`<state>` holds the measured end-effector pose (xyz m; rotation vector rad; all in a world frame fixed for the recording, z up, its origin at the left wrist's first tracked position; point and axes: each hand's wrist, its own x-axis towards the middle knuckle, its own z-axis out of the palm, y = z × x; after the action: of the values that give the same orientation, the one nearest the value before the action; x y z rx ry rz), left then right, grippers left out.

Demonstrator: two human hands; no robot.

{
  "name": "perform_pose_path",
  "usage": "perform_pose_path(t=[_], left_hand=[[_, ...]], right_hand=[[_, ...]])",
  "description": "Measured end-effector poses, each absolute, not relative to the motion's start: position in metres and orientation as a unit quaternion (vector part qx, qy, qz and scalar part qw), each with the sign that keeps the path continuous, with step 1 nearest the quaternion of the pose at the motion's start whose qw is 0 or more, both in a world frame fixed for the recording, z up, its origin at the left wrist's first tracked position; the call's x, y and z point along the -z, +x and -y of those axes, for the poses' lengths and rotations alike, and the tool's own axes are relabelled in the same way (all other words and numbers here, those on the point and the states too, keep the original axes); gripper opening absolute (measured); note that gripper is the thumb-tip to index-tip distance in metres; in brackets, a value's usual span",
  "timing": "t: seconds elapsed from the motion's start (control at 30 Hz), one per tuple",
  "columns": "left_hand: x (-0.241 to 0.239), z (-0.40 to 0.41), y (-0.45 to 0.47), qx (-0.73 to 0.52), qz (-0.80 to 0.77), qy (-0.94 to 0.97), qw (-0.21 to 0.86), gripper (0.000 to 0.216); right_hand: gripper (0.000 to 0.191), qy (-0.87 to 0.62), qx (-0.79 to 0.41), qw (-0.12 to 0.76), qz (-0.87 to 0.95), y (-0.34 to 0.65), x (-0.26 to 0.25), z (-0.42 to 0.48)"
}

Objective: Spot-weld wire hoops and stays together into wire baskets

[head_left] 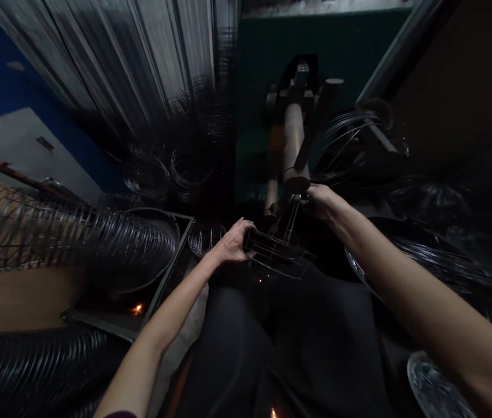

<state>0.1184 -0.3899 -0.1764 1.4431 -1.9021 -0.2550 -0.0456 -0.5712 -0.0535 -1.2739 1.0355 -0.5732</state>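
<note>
My left hand (234, 241) is closed on the left end of a dark wire frame piece (278, 251) that lies across my lap. The frame's thin rods run up towards a machine (295, 139) with a brown cylinder. My right hand (319, 200) is closed on the frame's upper part, right at the base of that cylinder, where the rods meet it. Small orange sparks glow just below the frame. What exactly sits between my right fingers is hidden in the dark.
A long stack of wire rings (76, 238) lies to the left in a metal tray (172, 273). More rings (32, 366) fill the lower left. Loose wire coils (437, 255) pile up on the right, and others (172, 168) lean against the corrugated wall (141, 52).
</note>
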Motion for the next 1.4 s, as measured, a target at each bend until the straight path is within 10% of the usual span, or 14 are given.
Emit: perform_pose_path(t=[0.13,0.33,0.67,1.03,1.4], left_hand=[[0.16,0.349,0.118,0.243,0.733,0.564,0.292,0.088],[0.121,0.351,0.046,0.403,0.5,0.573,0.509,0.044],[0.093,0.321,0.05,0.402,0.467,0.579,0.534,0.044],[0.056,0.324,0.057,0.501,0.403,0.545,0.539,0.048],[0.147,0.346,0.023,0.535,0.415,0.605,0.418,0.046]], right_hand=[[0.022,-0.59,0.276,0.608,-0.454,-0.086,0.083,0.514],[0.029,-0.816,0.327,0.338,-0.336,-0.099,0.138,0.401],[0.042,-0.908,0.282,0.191,-0.243,-0.205,0.086,0.483],[0.04,-0.902,0.214,0.307,-0.215,-0.211,0.054,0.457],[0.04,-0.741,0.112,0.491,-0.444,-0.25,0.136,0.422]])
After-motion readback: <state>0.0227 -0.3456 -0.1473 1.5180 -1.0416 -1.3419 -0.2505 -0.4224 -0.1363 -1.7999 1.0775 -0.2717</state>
